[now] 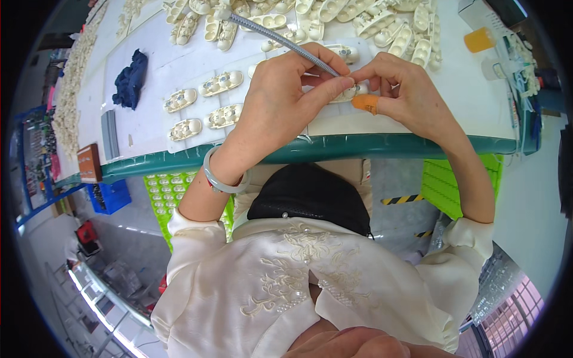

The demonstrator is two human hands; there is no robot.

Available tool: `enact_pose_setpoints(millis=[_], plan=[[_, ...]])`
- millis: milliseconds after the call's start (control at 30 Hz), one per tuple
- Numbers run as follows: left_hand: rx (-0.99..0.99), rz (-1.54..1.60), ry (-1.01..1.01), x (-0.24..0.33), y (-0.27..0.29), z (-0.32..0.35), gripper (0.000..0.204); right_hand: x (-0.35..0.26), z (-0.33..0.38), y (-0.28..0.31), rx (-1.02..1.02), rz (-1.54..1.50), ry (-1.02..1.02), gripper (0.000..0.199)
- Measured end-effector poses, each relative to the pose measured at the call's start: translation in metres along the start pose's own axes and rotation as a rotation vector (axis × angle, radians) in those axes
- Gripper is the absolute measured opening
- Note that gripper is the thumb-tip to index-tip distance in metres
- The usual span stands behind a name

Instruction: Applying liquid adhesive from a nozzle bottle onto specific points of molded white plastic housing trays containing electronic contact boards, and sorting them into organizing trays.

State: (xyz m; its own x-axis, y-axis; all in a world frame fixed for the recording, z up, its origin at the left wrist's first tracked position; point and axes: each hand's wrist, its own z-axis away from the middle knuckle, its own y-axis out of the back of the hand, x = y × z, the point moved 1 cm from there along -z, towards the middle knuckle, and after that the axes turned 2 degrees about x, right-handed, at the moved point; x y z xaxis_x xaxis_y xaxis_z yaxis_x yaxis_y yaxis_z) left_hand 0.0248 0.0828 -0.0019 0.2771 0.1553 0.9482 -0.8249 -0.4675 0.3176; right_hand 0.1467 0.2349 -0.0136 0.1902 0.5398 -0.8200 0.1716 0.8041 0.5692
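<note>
Hands meet over the near edge of the white worktable [453, 89], both pinching one small cream plastic part [349, 90] that rests on the tabletop between them. Left hand [280, 98] is closed, thumb and forefinger nipping the part's left end — steadies it, I'd guess. Right hand [406, 95] is closed too, fingertips on the part's right end; an orange finger cot [365, 103] covers one finger, probably for grip or to keep the part clean. Grey flexible gooseneck [280, 34] comes down from the top and ends right at the pinch point, just above the part — aimed where the fingers work; what its tip carries I cannot tell.

Four similar cream pieces [206, 104] lie in loose rows left of the hands, set apart from the big heap [358, 21] at the far side. Dark blue cloth [130, 79] sits well to the left. Grey bangle [218, 173] on the left wrist.
</note>
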Motion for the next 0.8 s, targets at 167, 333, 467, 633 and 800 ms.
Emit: enact_pose_setpoints(millis=[167,333,467,633,800], plan=[[0.011,-0.04,-0.011,-0.001,-0.003,-0.003,0.015,0.002,-0.004,-0.001,-0.034,-0.13,-0.058,0.028],[0.0,-0.057,-0.002,0.001,-0.001,-0.005,0.017,0.003,-0.006,-0.002,-0.039,-0.163,-0.031,0.027],[-0.005,-0.023,-0.002,-0.001,-0.002,-0.006,0.016,0.007,-0.005,-0.007,-0.016,-0.225,-0.029,0.027],[-0.024,-0.298,-0.071,0.007,-0.007,-0.009,0.01,0.002,-0.006,0.006,-0.196,-0.355,-0.154,0.027],[-0.055,-0.362,-0.122,0.006,-0.006,-0.011,0.008,0.001,-0.01,0.004,-0.162,-0.402,-0.225,0.022]])
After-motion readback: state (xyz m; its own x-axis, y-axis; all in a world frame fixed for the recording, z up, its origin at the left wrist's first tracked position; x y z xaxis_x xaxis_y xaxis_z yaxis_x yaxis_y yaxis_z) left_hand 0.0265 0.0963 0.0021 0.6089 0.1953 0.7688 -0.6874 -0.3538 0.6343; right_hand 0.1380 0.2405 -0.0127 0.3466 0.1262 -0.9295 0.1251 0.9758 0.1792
